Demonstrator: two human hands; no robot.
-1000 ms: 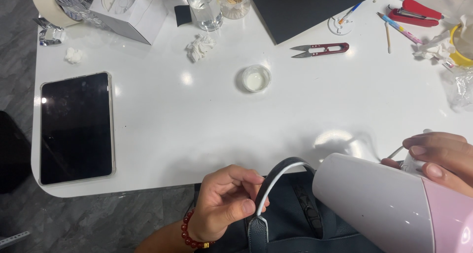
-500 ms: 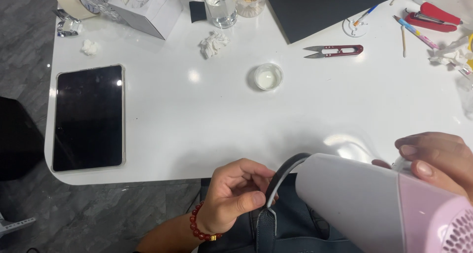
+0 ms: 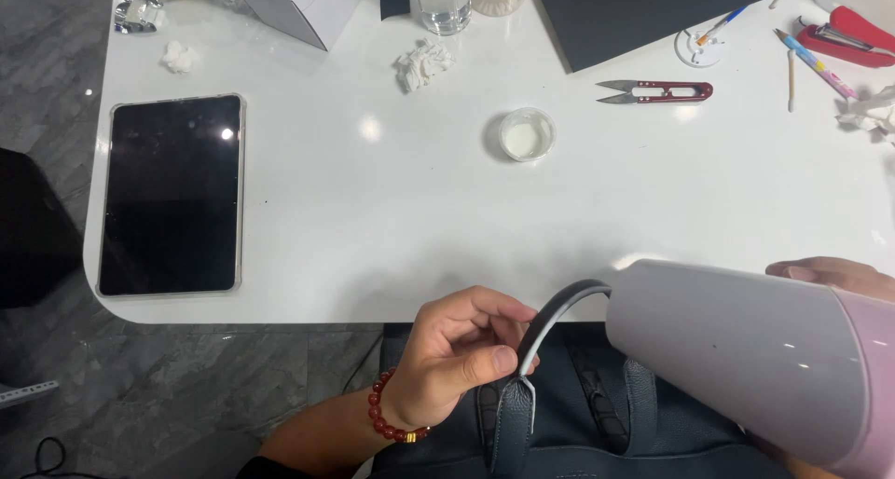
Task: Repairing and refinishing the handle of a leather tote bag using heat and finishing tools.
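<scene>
While the pink dryer fills the lower right, several items read only in part.
Left hand (image 3: 457, 353): fingers pinched on the dark bag handle (image 3: 559, 307), just off the desk's (image 3: 373, 209) near edge.
Right hand (image 3: 834, 276): mostly hidden behind the hair dryer (image 3: 746, 358); grip cannot be told.
Bag (image 3: 597, 423): cut off at the bottom.
Change: dryer barrel sits further left, covering more handle.

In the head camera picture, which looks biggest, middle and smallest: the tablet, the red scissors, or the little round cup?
1. Tablet, by far the biggest.
2. Red scissors, long but thin.
3. Little round cup, smallest.
All three lie on the table, so nearness hardly matters.
</scene>
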